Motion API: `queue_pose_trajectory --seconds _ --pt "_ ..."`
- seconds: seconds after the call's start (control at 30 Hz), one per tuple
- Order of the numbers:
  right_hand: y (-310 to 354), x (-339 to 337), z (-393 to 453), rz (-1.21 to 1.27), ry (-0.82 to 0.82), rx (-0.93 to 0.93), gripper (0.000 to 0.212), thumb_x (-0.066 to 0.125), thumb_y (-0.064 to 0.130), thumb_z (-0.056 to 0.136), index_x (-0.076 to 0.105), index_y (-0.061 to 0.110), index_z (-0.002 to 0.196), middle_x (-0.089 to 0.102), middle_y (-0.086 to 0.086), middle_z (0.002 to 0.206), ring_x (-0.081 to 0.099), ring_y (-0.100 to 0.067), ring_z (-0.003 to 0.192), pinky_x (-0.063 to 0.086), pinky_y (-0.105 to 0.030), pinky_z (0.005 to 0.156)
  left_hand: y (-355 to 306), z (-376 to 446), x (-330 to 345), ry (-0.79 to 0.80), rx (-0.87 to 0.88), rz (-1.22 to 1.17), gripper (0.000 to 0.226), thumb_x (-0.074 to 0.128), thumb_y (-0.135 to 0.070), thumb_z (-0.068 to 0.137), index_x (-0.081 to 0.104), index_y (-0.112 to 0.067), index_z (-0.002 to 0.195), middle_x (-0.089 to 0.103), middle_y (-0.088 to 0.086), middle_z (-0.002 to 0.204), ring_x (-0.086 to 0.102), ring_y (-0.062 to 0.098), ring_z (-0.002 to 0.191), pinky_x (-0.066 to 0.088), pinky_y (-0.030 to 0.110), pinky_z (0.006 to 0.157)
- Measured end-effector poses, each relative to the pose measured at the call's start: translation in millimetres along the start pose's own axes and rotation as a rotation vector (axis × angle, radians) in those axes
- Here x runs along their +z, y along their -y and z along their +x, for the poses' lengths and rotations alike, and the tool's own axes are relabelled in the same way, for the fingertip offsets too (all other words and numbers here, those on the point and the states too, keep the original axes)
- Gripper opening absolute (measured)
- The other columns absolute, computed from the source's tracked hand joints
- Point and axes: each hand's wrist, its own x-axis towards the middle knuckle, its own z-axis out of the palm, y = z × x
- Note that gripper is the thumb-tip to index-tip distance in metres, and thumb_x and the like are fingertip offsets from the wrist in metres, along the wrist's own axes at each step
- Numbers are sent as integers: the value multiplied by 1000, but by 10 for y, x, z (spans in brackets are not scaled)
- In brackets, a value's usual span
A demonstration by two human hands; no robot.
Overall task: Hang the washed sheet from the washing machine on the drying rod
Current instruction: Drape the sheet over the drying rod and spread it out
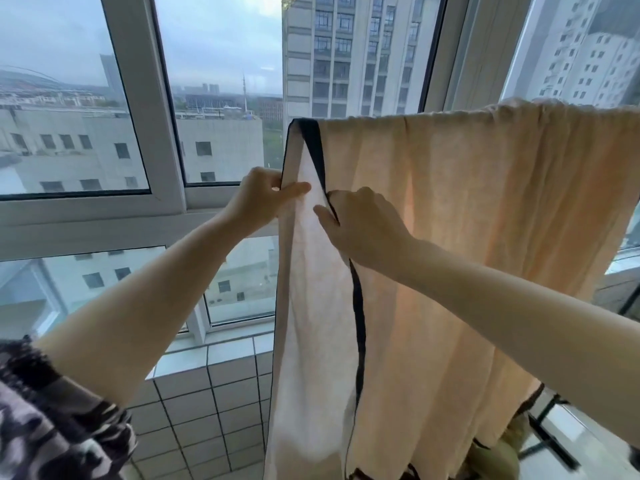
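**Sheet draped, both hands at its left edge**

The peach sheet (485, 220) hangs folded over a line at the top, from about 12 o'clock across to 2 o'clock; the rod itself is hidden under the cloth. Its pale back layer drops at the left, edged in dark trim (358, 306).

The left hand (259, 199) pinches the outer left edge of the pale layer, thumb in front and fingers curled behind. The right hand (360, 226), just beside it toward 3 o'clock, grips the trimmed edge of the front layer; its fingers seem tucked behind the cloth, though the fold hides them.

A patterned sleeve (52, 427) shows at 8 o'clock. Behind stand the window (152, 109) and a tiled sill (214, 382) at 6 o'clock.
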Motion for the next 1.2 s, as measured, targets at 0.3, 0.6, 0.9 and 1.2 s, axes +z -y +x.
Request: queue_pose_trajectory --seconds 0.3,0.6,0.9,1.2 --pt "169 348 -297 3 284 103 38 27 32 104 45 13 76 47 -1 59 47 -15 46 33 -24 45 -58 -72 -102 -56 38 13 17 69 -23 83 68 -15 97 65 -4 78 65 4 49 54 16 52" --pt "184 232 -292 37 342 185 45 38 41 97 40 15 60 45 1 56 46 -15 48 32 -25 48 7 -192 17 46 -147 -117 12 66 -16 86 67 -4 85 72 13 83 72 17 63 60 31 63" --pt "282 -103 261 -15 -117 79 35 47 41 96 50 17 70 46 6 57 46 -12 48 38 -24 50 -155 -86 -17 -92 -28 -110 10 67 -12 86 72 -8 78 71 5 71 70 9 58 58 21 58" --pt "267 201 -199 -288 281 11 35 38 14 96 28 17 62 38 1 63 38 -17 52 39 -31 60 111 -46 -2 -60 -66 -34 9 66 -13 87 68 -4 87 69 5 77 67 -2 60 55 15 57"
